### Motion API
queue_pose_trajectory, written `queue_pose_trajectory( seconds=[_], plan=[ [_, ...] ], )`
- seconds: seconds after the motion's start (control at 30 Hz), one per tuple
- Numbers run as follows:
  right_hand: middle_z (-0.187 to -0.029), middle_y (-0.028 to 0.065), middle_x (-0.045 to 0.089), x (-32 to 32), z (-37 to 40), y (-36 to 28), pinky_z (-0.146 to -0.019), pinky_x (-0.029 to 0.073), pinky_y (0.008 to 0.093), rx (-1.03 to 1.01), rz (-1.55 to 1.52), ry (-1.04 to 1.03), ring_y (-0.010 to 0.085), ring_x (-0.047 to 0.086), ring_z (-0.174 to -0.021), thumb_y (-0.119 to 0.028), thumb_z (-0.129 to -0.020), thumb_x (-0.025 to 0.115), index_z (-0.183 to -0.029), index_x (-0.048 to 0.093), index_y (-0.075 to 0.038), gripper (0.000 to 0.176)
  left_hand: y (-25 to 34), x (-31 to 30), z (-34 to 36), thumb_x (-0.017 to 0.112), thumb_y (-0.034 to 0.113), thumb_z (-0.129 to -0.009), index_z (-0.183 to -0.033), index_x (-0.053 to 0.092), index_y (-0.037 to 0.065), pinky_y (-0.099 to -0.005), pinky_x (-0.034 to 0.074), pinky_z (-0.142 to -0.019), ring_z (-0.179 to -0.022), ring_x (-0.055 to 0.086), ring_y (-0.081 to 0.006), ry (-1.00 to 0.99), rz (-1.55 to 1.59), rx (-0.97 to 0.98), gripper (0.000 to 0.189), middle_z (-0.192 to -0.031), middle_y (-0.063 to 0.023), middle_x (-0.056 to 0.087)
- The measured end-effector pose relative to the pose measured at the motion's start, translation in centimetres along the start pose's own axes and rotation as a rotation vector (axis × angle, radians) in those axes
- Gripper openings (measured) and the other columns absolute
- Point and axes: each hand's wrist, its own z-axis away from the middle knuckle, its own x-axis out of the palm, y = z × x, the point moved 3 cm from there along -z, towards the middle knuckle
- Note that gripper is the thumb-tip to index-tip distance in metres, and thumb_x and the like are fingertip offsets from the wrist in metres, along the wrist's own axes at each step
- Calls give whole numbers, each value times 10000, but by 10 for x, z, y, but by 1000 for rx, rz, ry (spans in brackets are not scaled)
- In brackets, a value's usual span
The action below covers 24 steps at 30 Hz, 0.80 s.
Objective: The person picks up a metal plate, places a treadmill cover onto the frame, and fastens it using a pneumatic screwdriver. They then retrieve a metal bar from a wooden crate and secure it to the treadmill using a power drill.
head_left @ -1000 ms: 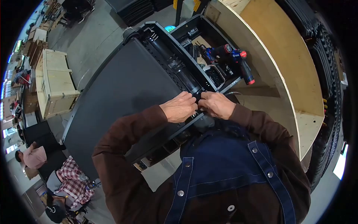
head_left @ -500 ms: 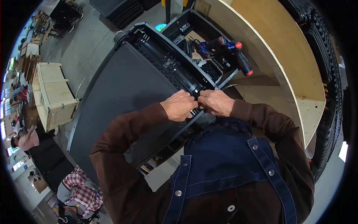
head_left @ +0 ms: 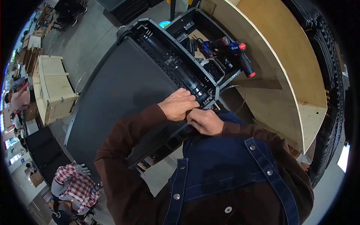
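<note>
A long dark panel [head_left: 116, 86] lies beside a black frame that holds a shiny black cylinder [head_left: 185, 77]. My left hand [head_left: 180, 104], fingers curled, rests at the panel's edge near the cylinder's lower end. Close to it, my right hand [head_left: 205, 121] is closed at the outer side of the frame's end, nearer my body. Whatever the fingers of either hand hold is hidden. The metal end bracket [head_left: 214, 96] of the frame shows just above my right hand.
A black tray [head_left: 225, 79] beyond the frame holds power drills [head_left: 245, 62] and a container of small black parts [head_left: 213, 69]. A curved plywood structure [head_left: 277, 67] stands at right. At left are a wooden crate [head_left: 58, 88] and a person in a plaid shirt [head_left: 77, 183].
My right hand has moved down and left, from the frame's end toward my body, uncovering the end bracket. My left hand stays nearly in place. The plaid-shirted person's gloved hand now shows.
</note>
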Motion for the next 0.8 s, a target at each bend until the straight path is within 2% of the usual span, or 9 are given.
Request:
queue_pose_trajectory(
  seconds=[0.03,0.13,0.17,0.2,0.27,0.3,0.4,0.5,0.8],
  plan=[
    [-896,111,638,-9,0,3,-674,534,372,27,-97,25,304,671,-802,-23,-839,724,-964,600,-48,178,0,-1,-1,724,179,-806,-995,679,69,-381,390,-873,-937,541,-249,4,0,-3,223,-911,-59,559],
    [-875,110,632,-58,2,18,-668,523,357,244,56,297,291,651,-766,-23,-822,735,-932,660,-42,135,2,-2,-1,726,161,-766,-1030,690,84,-372,393,-887,-940,548,-231,-7,9,0,278,-900,-55,577],
    [-882,91,611,-69,-2,23,-685,499,363,229,200,225,273,611,-794,-120,-838,746,-945,693,-58,134,2,-3,-1,730,165,-765,-1040,687,82,-374,394,-894,-944,548,-232,4,30,-1,290,-903,-54,576],
    [-882,91,611,-71,-2,24,-685,499,363,230,191,229,273,611,-794,-120,-838,746,-945,693,-58,134,4,-5,-1,734,170,-764,-1049,684,81,-376,394,-901,-948,549,-232,9,51,2,302,-905,-53,575],
    [-896,65,575,-71,-12,9,-717,452,386,-26,477,-68,255,556,-858,-236,-852,740,-951,717,-86,182,2,-4,-1,740,176,-761,-1043,682,75,-378,396,-904,-946,551,-234,24,52,12,306,-909,-53,575],
    [-903,51,540,-61,-13,16,-764,402,389,-8,557,-149,246,507,-900,-281,-854,725,-920,718,-109,183,2,-3,-1,746,183,-758,-1038,679,69,-379,398,-908,-944,553,-235,45,62,25,310,-914,-54,575],
    [-894,57,528,-58,-23,21,-796,381,393,-80,536,-271,253,503,-906,-239,-844,718,-873,693,-101,143,0,1,-1,756,197,-747,-1007,679,65,-380,403,-900,-937,554,-236,69,32,45,301,-918,-56,577],
    [-892,66,523,-52,-25,30,-824,374,395,-129,456,-196,259,502,-902,-215,-836,710,-843,665,-89,134,0,-1,-3,757,188,-758,-1052,666,58,-392,393,-945,-978,555,-256,-7,68,-4,335,-928,-66,589],
    [-878,81,519,-47,-20,40,-837,376,403,-122,321,-146,270,502,-895,-218,-861,695,-835,642,-74,155,3,-9,-4,747,192,-767,-1055,664,66,-393,385,-911,-962,549,-257,-81,90,-3,326,-929,-62,577]
  ],
)
